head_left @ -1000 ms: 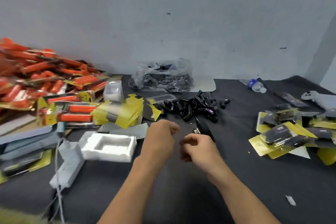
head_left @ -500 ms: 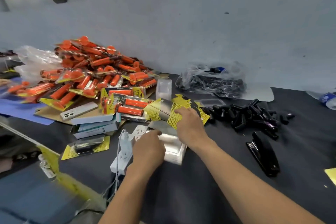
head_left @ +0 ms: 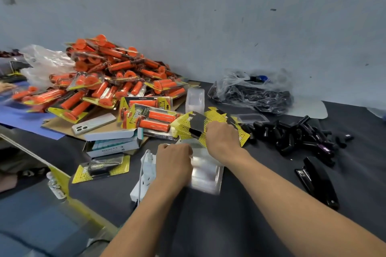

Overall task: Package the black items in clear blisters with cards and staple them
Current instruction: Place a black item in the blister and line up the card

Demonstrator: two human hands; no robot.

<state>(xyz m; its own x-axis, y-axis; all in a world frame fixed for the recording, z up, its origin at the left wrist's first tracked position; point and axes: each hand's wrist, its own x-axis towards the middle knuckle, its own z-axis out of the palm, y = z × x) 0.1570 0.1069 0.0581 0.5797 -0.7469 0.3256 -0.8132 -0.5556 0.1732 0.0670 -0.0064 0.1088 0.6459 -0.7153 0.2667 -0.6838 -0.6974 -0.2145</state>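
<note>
While the left hand [head_left: 174,162] curls its fingers over the edge of the clear blister [head_left: 206,173] on the tabletop [head_left: 250,227], the right hand [head_left: 222,140] covers the yellow cards [head_left: 188,124]; can't tell its grasp. Black items [head_left: 292,133] piled just right.

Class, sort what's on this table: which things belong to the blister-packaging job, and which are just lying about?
Job in hand: loose black items, clear blisters, yellow cards, stapler.

Lying about: orange grip packs, phone, power strip, small boxes.
</note>
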